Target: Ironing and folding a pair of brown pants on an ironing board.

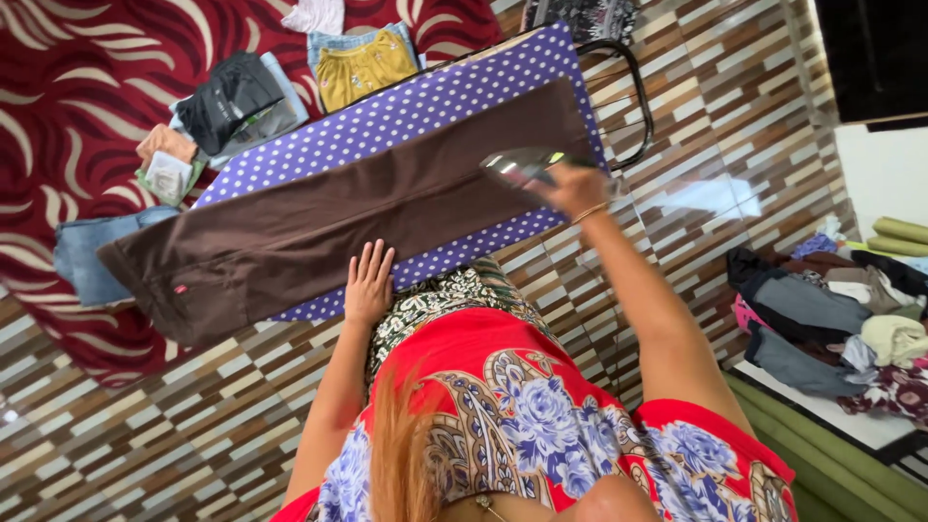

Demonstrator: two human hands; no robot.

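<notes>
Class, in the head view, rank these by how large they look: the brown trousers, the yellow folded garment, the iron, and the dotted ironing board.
1. Dotted ironing board
2. Brown trousers
3. Yellow folded garment
4. Iron, partly blurred, so only roughly judged.

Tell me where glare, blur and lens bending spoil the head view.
Head view: daylight glare on the glossy tiled floor right of the ironing board; the iron in the right hand is smeared by motion; the left hand on the brown trousers is sharp; wide-angle lens tilts the edges.
</notes>
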